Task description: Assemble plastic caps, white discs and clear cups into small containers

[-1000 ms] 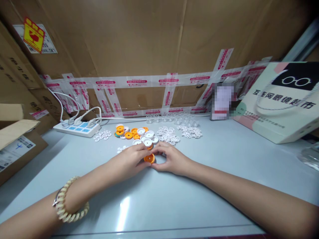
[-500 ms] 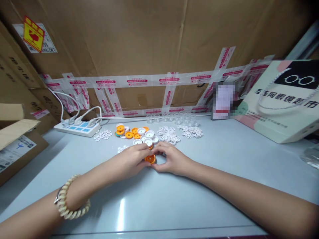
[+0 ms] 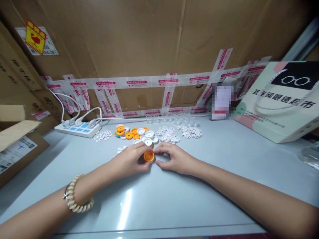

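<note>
My left hand (image 3: 129, 161) pinches a small orange disc (image 3: 149, 156), tilted up just above the pale grey table (image 3: 174, 205). My right hand (image 3: 175, 158) rests beside it with fingers curled, its fingertips touching the disc's right edge. Just behind my hands lies a heap of orange and white round caps (image 3: 139, 133). A cream coil bracelet (image 3: 78, 199) is on my left wrist.
Small white wheel-shaped parts (image 3: 179, 132) and clear little cups (image 3: 174, 118) lie further back. A white power strip (image 3: 78, 128) sits at the back left, a cardboard box (image 3: 15, 146) at the left edge, a printed paper bag (image 3: 281, 99) at the right. Taped cardboard walls stand behind.
The orange disc has been lifted slightly and tilted so that its face shows; both hands shifted a little with it.
</note>
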Available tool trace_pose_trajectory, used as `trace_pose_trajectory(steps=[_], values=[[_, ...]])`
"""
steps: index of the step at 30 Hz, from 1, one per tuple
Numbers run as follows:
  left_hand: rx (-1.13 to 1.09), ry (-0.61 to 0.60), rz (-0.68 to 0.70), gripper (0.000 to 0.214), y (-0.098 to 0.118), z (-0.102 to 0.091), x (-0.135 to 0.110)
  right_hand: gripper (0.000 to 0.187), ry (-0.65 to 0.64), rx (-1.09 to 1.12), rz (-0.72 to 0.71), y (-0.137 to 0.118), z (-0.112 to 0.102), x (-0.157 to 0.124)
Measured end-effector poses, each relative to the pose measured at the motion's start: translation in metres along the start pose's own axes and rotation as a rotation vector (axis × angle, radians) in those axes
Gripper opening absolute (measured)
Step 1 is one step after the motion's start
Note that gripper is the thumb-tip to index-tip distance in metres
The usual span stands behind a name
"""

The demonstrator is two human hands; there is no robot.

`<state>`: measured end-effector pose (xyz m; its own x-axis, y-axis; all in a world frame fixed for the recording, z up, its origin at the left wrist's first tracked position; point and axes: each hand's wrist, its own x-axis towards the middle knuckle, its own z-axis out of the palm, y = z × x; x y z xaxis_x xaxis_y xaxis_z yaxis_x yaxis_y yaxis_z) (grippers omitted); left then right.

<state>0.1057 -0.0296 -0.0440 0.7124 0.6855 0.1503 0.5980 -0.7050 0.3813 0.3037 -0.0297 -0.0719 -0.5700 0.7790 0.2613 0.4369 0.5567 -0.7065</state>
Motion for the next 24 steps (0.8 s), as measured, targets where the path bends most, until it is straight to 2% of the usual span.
trace_pose_trajectory(steps=[4,7,10,12,13,15,18,20,24], values=[[-0.003,-0.01,-0.008,0.024,0.001,-0.001,0.0,0.026,0.014,-0.007,0.004,-0.003,0.001,0.0],[-0.012,-0.001,-0.016,0.022,0.002,0.0,-0.001,0.024,0.094,0.002,0.017,-0.003,-0.013,0.002],[-0.025,0.022,-0.005,0.022,0.002,0.003,-0.002,0.02,0.281,-0.022,0.106,0.006,-0.05,0.003],[-0.042,0.03,-0.003,0.026,0.001,0.006,-0.002,0.021,0.443,-0.109,0.249,0.021,-0.081,0.001],[-0.052,0.03,-0.009,0.029,0.001,0.006,-0.003,0.022,0.453,-0.165,0.332,0.03,-0.095,-0.001],[-0.062,0.034,-0.027,0.035,0.001,0.007,-0.003,0.024,0.314,-0.262,0.463,0.048,-0.117,-0.005],[-0.07,0.038,-0.039,0.039,0.001,0.007,-0.004,0.026,0.109,-0.329,0.494,0.068,-0.126,-0.01],[-0.077,0.039,-0.028,0.039,0.001,0.006,-0.005,0.029,0.075,-0.383,0.48,0.074,-0.121,-0.01],[-0.068,0.036,-0.004,0.038,0.001,0.006,-0.006,0.027,0.088,-0.478,0.465,0.076,-0.108,-0.006]])
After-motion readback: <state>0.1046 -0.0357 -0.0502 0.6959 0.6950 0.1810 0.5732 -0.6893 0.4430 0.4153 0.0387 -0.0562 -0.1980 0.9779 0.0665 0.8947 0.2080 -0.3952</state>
